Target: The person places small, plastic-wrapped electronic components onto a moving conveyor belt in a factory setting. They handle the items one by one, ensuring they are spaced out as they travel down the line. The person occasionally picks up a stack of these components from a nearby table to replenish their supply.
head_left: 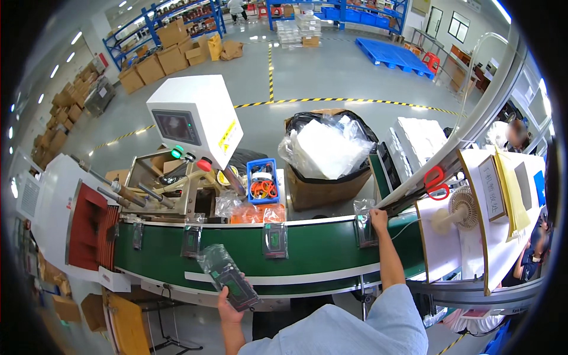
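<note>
My left hand (231,309) grips the lower edge of a clear plastic bag with a flat dark item with a green face inside (232,281), tilted in front of the conveyor's near edge. My right hand (378,220) reaches far over the green conveyor belt (319,239). Its fingers are closed at the upper right edge of a similar bagged item (365,231) lying there. Three more bagged items lie spaced along the belt: one in the middle (275,241), another (191,241) left of it, and a smaller-looking one (138,235) at the far left.
A white machine (92,225) with red curtain strips stands at the belt's left end. Behind the belt are a white control box (198,115), a blue tool basket (262,180) and a lined carton of plastic waste (328,189). Red scissors (436,183) and a small fan (463,208) are right.
</note>
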`<state>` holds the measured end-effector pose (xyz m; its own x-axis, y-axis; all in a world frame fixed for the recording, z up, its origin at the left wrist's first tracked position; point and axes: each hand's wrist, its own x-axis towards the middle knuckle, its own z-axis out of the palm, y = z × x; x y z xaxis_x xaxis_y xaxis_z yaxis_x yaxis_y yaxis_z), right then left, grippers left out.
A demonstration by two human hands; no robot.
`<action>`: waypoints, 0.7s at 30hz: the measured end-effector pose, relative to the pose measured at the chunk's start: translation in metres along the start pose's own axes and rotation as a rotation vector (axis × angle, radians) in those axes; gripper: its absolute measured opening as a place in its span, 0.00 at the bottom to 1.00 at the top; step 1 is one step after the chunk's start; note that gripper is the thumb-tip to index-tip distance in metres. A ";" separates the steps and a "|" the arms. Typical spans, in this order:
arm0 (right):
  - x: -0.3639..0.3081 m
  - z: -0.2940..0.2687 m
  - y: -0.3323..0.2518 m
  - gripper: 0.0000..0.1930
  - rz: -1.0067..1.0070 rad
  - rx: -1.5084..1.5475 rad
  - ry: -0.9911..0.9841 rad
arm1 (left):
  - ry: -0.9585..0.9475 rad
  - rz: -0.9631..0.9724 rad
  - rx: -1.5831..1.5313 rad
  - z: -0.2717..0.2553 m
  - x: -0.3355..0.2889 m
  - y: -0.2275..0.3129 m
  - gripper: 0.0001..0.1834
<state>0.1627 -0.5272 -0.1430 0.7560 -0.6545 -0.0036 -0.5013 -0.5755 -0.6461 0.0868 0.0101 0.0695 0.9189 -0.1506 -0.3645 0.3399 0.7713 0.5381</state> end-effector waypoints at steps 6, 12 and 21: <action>-0.029 0.037 -0.035 0.14 -0.036 -0.039 0.081 | -0.080 -0.118 0.083 -0.010 -0.001 -0.013 0.31; -0.047 0.052 -0.070 0.15 -0.098 -0.017 0.050 | -0.083 -0.180 0.196 -0.043 -0.009 -0.016 0.22; -0.088 0.042 -0.129 0.22 -0.285 -0.139 0.244 | -0.169 -0.252 0.291 -0.055 -0.040 0.013 0.20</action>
<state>0.1788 -0.3748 -0.0914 0.7591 -0.5468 0.3531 -0.3510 -0.8008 -0.4854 0.0432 0.0600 0.0488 0.8113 -0.4307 -0.3953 0.5785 0.4944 0.6487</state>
